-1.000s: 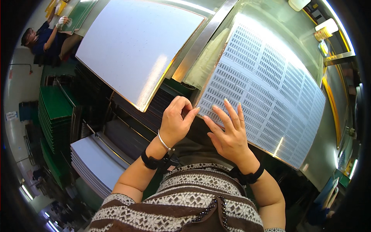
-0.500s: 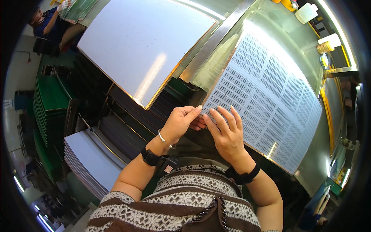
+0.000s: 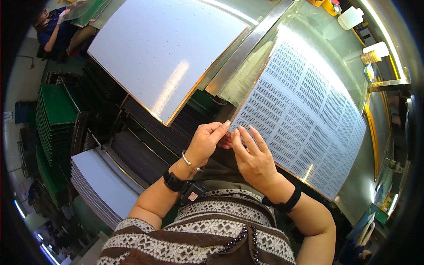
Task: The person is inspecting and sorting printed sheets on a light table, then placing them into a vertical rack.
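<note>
A thin, pale blue panel (image 3: 282,119) with rows of small dark marks and a copper-coloured edge lies on the right-hand work surface. My left hand (image 3: 207,143) is closed on its near left corner, thumb on top and fingertips curled below. Over the same corner, my right hand (image 3: 256,159) brings thumb and index finger together in a pinch. Whatever is between those two fingertips is too small to make out. The other fingers of that hand are stretched out just above the marked face.
Left of the metal bar (image 3: 247,48) lies a plain pale panel (image 3: 168,48). Lower left are a rack of green boards (image 3: 57,106) and a stack of pale panels (image 3: 101,176). White bottles (image 3: 350,18) stand at far right. Another person (image 3: 57,31) works at upper left.
My right hand has shifted slightly left, and its raised fingers have come lower and nearer the thumb. My left hand keeps its grip on the corner. The marked panel has barely moved.
</note>
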`<state>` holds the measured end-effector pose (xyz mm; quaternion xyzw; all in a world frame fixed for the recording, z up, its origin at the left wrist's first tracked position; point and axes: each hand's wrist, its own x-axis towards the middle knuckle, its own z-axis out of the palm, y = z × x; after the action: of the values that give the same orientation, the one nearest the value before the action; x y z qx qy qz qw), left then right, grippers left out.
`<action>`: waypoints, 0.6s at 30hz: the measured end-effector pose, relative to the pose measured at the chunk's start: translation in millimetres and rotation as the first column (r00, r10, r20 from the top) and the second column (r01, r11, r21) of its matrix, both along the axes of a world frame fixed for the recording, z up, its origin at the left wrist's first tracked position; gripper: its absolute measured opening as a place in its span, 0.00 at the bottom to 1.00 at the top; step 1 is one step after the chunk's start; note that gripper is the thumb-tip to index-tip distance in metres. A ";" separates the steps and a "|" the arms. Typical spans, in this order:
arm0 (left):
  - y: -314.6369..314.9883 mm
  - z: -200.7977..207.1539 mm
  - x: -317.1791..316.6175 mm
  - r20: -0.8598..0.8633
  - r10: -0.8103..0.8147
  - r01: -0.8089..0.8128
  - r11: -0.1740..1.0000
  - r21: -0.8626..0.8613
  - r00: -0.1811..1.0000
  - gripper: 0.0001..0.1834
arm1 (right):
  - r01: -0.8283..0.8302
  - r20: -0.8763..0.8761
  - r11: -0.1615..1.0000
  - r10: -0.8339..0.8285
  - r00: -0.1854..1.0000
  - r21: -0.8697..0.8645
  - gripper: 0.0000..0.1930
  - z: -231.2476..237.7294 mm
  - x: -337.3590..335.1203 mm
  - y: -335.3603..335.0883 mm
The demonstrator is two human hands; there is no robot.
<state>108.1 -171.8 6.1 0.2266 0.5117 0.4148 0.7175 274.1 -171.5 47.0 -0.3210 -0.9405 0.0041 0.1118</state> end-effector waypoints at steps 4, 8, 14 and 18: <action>-0.5 -1.1 -0.5 -0.004 -0.008 0.008 1.000 0.029 1.000 0.15 | -0.032 0.080 0.999 0.029 0.996 0.036 0.20 -0.6 -0.8 0.5; 1.9 1.8 -0.4 -0.007 0.015 -0.015 1.000 0.017 1.000 0.15 | -0.007 0.079 1.000 0.008 0.997 -0.009 0.22 1.6 0.8 -0.7; 11.4 5.2 -10.9 -0.153 -0.273 0.289 0.953 0.089 0.950 0.13 | 0.084 -0.298 0.862 -0.263 0.918 -0.500 0.27 9.8 18.9 6.5; 10.7 -2.8 -6.9 -0.152 -0.310 0.320 0.947 0.042 0.938 0.13 | 0.075 -0.328 0.856 -0.276 0.904 -0.512 0.30 15.7 8.0 18.7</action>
<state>101.2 -161.1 3.3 0.3583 0.5051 0.2939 0.7281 282.1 -152.8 62.7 -0.4175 -0.8333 0.2940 0.2118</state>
